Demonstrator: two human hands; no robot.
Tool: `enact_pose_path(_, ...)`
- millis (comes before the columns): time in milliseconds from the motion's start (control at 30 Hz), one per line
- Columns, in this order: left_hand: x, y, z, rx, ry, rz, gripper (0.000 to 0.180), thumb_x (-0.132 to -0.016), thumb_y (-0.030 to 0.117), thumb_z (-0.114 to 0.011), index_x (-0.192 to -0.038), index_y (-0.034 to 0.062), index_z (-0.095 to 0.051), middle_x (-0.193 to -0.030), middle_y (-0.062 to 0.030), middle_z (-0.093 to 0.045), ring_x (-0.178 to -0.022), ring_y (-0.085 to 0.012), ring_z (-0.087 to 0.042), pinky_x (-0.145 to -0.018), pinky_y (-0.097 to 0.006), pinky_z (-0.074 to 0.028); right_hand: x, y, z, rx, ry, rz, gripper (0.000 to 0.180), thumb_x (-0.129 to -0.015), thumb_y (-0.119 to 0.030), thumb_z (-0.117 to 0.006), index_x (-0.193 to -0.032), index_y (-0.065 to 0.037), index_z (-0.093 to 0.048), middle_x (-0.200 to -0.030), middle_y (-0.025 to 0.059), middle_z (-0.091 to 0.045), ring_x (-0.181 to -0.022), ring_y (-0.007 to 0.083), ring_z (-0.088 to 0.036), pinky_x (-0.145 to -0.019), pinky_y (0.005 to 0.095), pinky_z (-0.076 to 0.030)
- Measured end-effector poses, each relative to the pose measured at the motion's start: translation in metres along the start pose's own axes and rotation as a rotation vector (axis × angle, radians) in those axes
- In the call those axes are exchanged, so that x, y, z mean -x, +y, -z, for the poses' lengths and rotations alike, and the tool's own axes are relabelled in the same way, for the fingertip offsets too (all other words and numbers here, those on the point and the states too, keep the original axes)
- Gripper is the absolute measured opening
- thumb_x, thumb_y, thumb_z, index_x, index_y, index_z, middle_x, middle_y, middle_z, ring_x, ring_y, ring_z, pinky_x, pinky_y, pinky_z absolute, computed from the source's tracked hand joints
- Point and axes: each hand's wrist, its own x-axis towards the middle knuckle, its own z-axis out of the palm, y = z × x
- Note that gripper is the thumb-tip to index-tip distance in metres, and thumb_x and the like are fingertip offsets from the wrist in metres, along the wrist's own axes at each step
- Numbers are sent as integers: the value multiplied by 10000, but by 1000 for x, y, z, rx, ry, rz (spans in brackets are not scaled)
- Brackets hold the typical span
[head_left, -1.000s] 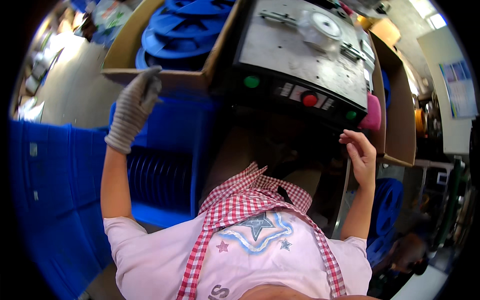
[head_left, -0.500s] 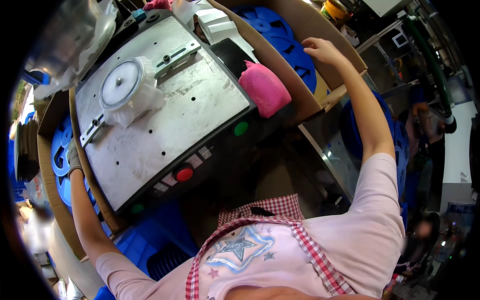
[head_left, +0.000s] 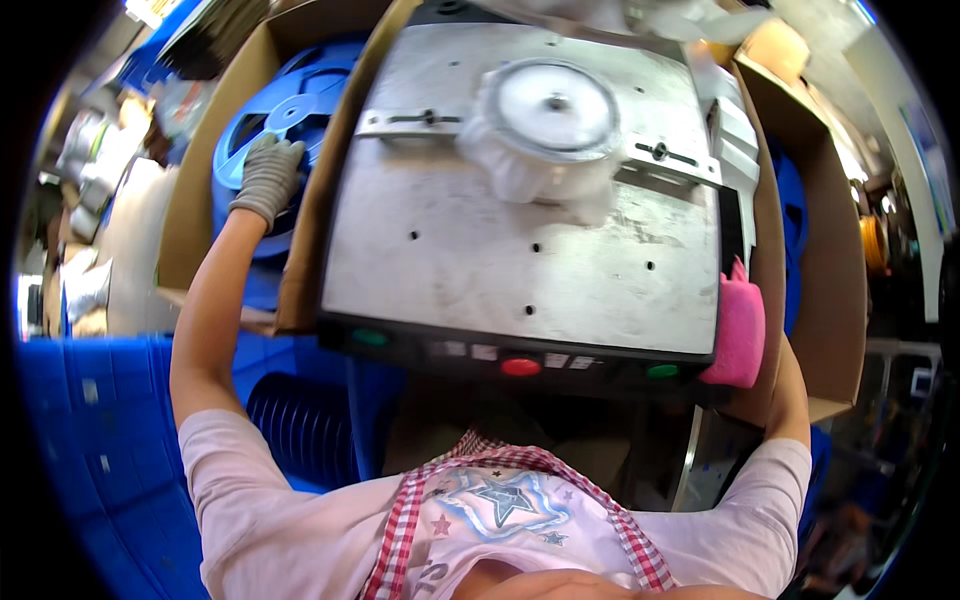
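Observation:
My left hand (head_left: pixel 270 178), in a grey striped glove, is in the left cardboard box with its fingers curled over the spokes of a blue plastic reel (head_left: pixel 236 150), close to the hub. More blue plastic shows beneath that reel. Only my right forearm (head_left: pixel 789 392) is visible, beside the wall of the right cardboard box; the hand itself is hidden. Between the boxes is a machine with a flat metal plate (head_left: pixel 450 270). A round white-topped fixture (head_left: pixel 556 108), wrapped in cloudy plastic film, stands on the plate between two slotted metal bars.
Along the machine's front edge are a red button (head_left: pixel 520 367) and two green buttons. A pink cloth bundle (head_left: pixel 738 330) hangs at its right corner. Blue parts (head_left: pixel 788 215) lie in the right box (head_left: pixel 825 290). Blue crates (head_left: pixel 110 430) stand at lower left.
The view has swung round, bringing the left box and my gloved hand into fuller sight. My bare right hand, earlier over the right box with its blue reels, is now out of sight.

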Motion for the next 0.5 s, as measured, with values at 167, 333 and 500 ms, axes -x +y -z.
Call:
enact_pose_path(167, 70, -17, 30, 136, 245, 165, 270, -748, 87, -649, -1016, 110, -662, -958, -121, -643, -982, -312, -576, -894, -415, -441, -40, 49, -16, -383, 254, -174, 938, -767, -520, -672, -1401, 79, -328, -1307, 249, -527, -1171, 343, -552, -880, 436, -513)
enact_pose_path(333, 183, -33, 78, 445, 539, 352, 307, -807, 57, -615, -1111, 73, -649, -966, -148, -632, -971, -327, -576, -892, -431, -442, 18, 77, 95, -819, -8, -8, 482, -798, -495, -592, -1055, -89, -635, -759, 100, -571, -516, 222, -486, -458, 388, -396)
enact_pose_path(500, 289, 19, 157, 446, 828, 148, 268, -856, 66, -601, -1121, 70, -642, -957, -93, -629, -995, -273, -597, -1014, -447, -411, 295, 16, 189, -1548, 90, 458, 233, -889, -381, -599, -976, -164, -595, -688, -46, -542, -573, 76, -517, -520, 211, -389)
